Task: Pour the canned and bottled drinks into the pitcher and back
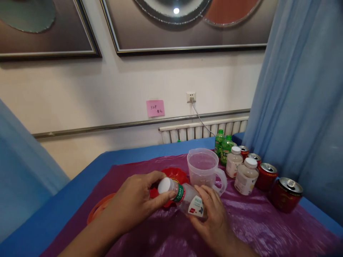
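A clear plastic bottle [187, 195] with a white cap and a green neck band is held tilted over the table, its cap end toward the left. My left hand [146, 196] is closed around the capped neck, thumb and fingers on either side. My right hand [211, 217] grips the bottle's lower body beside its white label. Just behind the bottle stands a translucent measuring jug [203, 166], its handle to the right. A red scalloped dish [175, 174] lies partly hidden behind the bottle and my left hand. Part of an orange-red round dish [100, 207] shows beyond my left forearm.
At the right stand green bottles [227, 149], white-capped bottles [246, 177] and several red cans [286, 194]. Purple plastic sheeting [257, 221] covers the blue table [99, 160]. Blue curtains [302, 89] hang at both sides. A cord [200, 119] runs from the wall socket.
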`<action>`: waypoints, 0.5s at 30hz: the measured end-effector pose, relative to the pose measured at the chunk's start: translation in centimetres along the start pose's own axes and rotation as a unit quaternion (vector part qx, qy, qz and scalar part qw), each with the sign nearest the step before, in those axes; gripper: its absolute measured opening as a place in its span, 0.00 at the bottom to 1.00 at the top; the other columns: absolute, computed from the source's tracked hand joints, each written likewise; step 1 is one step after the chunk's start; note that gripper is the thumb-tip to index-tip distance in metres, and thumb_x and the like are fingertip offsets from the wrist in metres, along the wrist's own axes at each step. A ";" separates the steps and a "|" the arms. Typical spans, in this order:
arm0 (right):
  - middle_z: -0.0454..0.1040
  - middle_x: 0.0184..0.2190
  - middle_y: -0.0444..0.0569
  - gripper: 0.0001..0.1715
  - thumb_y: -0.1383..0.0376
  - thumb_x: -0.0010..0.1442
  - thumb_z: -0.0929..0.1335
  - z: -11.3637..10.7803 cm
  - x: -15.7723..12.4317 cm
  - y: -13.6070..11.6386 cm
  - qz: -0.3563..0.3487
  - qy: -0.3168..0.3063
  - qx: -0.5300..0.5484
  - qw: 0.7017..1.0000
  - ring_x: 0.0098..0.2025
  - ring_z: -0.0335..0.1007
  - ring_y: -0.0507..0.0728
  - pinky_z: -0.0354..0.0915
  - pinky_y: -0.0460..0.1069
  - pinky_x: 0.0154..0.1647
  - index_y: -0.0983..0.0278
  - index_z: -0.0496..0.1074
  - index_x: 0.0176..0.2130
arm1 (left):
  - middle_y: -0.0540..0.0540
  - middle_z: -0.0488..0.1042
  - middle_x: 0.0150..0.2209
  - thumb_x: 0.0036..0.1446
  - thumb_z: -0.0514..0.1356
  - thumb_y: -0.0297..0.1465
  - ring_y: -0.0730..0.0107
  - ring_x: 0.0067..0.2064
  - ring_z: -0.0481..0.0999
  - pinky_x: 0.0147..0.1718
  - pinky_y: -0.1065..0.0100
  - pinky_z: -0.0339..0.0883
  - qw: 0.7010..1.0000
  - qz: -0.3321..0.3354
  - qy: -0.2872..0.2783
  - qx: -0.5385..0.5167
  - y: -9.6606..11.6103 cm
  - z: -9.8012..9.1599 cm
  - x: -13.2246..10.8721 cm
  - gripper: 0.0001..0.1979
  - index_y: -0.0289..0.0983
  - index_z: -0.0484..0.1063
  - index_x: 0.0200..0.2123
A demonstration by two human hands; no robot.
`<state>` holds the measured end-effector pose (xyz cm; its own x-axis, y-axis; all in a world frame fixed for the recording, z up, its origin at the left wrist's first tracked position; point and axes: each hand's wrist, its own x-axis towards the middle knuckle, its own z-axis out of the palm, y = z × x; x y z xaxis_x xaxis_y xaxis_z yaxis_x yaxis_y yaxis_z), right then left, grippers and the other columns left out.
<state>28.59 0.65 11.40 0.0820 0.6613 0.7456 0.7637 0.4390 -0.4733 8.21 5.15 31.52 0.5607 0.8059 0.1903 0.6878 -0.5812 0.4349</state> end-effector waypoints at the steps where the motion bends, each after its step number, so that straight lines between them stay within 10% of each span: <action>1: 0.69 0.58 0.57 0.44 0.65 0.56 0.73 0.0 -0.1 0.1 0.000 -0.001 0.000 1.000 0.58 0.67 0.68 0.68 0.65 0.56 0.59 0.57 0.67 | 0.50 0.79 0.30 0.59 0.63 0.47 0.70 0.30 0.75 0.30 0.71 0.66 1.000 -0.001 -0.001 0.019 0.0 -0.1 0.1 0.16 0.40 0.77 0.37; 9: 0.68 0.58 0.54 0.43 0.68 0.53 0.73 -0.1 -0.8 -0.5 0.075 -0.055 0.134 0.987 0.59 0.67 0.66 0.67 0.63 0.59 0.56 0.60 0.64 | 0.52 0.75 0.30 0.61 0.62 0.48 0.73 0.30 0.69 0.27 0.73 0.59 0.991 -0.013 -0.129 -0.044 0.4 -0.4 0.6 0.17 0.40 0.76 0.40; 15: 0.73 0.53 0.50 0.37 0.63 0.52 0.74 -1.7 0.3 -0.9 0.138 -0.184 0.328 0.916 0.55 0.70 0.63 0.66 0.59 0.57 0.54 0.68 0.60 | 0.49 0.78 0.43 0.63 0.62 0.46 0.66 0.40 0.75 0.40 0.68 0.69 0.975 0.088 -0.191 -0.070 -0.2 -1.4 1.4 0.19 0.47 0.74 0.54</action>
<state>29.02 -0.63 12.87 -0.1003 0.9094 0.4036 0.1873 0.4157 -0.8900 8.20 6.50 32.98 0.8130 0.5794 -0.0576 0.5116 -0.6636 0.5458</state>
